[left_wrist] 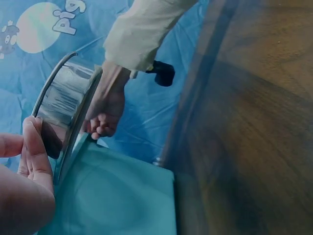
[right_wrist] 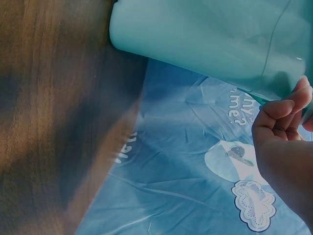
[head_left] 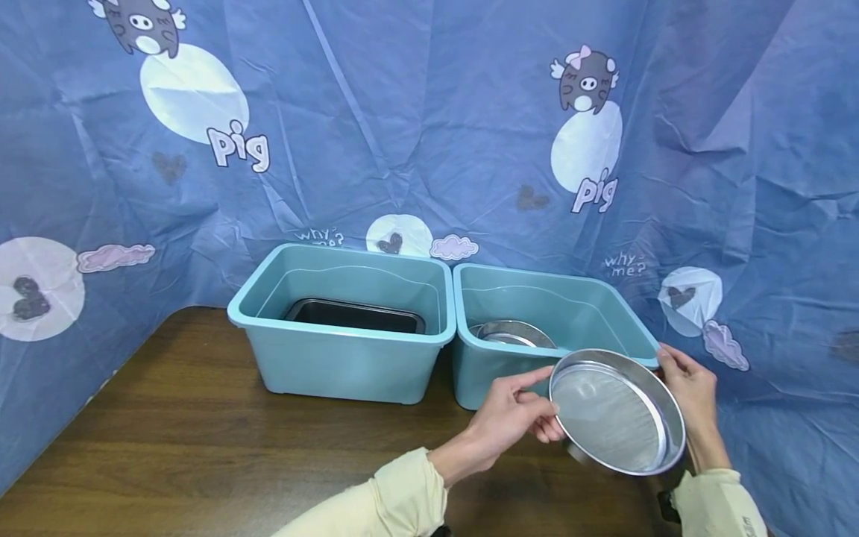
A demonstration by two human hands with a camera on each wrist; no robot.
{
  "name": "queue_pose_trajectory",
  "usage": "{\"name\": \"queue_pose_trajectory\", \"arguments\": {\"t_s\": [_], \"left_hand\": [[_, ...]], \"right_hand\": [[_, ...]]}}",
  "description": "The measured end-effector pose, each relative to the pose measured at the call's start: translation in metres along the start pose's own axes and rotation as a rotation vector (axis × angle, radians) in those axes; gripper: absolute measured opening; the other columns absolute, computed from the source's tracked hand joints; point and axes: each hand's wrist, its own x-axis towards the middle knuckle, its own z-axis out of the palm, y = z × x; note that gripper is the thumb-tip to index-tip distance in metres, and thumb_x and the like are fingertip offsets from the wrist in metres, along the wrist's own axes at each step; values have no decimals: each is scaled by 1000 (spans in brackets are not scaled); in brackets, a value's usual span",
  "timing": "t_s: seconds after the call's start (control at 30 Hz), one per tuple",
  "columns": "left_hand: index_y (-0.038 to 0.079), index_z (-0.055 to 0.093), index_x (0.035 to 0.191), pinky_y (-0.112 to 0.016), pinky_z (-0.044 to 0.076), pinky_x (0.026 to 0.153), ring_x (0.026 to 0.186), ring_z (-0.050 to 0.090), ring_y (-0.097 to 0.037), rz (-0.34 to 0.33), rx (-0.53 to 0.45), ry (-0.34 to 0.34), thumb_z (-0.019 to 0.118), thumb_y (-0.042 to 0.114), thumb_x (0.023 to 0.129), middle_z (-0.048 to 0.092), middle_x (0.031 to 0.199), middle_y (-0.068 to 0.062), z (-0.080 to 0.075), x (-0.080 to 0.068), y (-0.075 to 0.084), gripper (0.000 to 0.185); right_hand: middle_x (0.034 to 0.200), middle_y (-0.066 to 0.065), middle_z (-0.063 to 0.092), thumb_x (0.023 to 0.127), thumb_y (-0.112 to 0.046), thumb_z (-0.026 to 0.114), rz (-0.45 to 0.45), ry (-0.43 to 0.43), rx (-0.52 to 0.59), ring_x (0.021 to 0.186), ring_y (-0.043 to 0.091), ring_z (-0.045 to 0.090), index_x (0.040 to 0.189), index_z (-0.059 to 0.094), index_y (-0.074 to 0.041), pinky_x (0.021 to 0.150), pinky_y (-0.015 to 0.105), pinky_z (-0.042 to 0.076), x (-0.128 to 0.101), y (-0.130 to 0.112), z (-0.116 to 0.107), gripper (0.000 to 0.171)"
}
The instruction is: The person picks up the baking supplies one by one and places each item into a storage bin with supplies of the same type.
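Observation:
My left hand [head_left: 503, 414] pinches the rim of a round metal sieve [head_left: 607, 410] between thumb and fingers. The sieve is tilted in front of the right teal bin [head_left: 486, 380], with its mesh toward the head camera. In the left wrist view, the sieve [left_wrist: 66, 95] appears nearly edge-on. My right hand [head_left: 691, 388] is at that bin's right front corner; the right wrist view shows its fingers [right_wrist: 281, 110] curled at the rim. Another round metal sieve [head_left: 517, 330] lies inside this bin, partly hidden by the front wall.
A second teal bin [head_left: 342, 365] stands directly left of the first, with a dark rectangular pan [head_left: 356, 315] inside. Both are on a brown wooden table [head_left: 201, 440]. A blue printed cloth [head_left: 416, 104] hangs behind and along the sides.

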Motion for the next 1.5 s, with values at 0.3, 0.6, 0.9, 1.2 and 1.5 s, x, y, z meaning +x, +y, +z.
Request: {"name": "queue_pose_trajectory", "arguments": {"t_s": [0.3, 0.6, 0.9, 1.2, 1.5], "left_hand": [[1, 54, 148, -19, 54, 59, 61, 65, -10, 9, 10, 4, 62, -7, 92, 70, 72, -9, -5, 3, 12, 57], [-2, 51, 149, -19, 54, 60, 62, 65, -9, 17, 19, 3, 61, -8, 93, 69, 71, -6, -6, 6, 17, 58], [1, 50, 151, -19, 55, 63, 63, 66, -11, 33, 40, 13, 61, -6, 96, 71, 74, -9, -12, 9, 25, 57], [2, 50, 152, -20, 56, 65, 64, 67, -11, 23, 69, 32, 62, -4, 97, 71, 74, -7, -16, 13, 32, 57], [3, 49, 152, -21, 58, 66, 63, 67, -11, 30, 95, 57, 62, -4, 97, 72, 75, -9, -21, 17, 36, 57]], "right_hand": [[73, -40, 55, 106, -17, 57, -16, 11, -6, 74, -16, 57, 136, 60, 13, 69, 6, 47, 1, 3, -1, 42], [73, -32, 63, 104, -14, 60, 0, 16, 74, 70, -10, 61, 135, 58, 16, 65, 8, 48, 3, 2, 0, 43], [71, -39, 57, 106, -16, 56, -65, 9, 23, 71, -14, 58, 134, 58, 17, 67, 7, 48, 2, 3, 0, 43], [73, -40, 55, 106, -17, 54, -68, -1, -8, 73, -16, 56, 133, 61, 14, 68, 6, 47, 2, 2, -1, 41], [68, -33, 59, 106, -16, 55, -14, 7, 32, 65, -10, 57, 133, 61, 13, 60, 9, 47, 0, 0, 2, 41]]}}
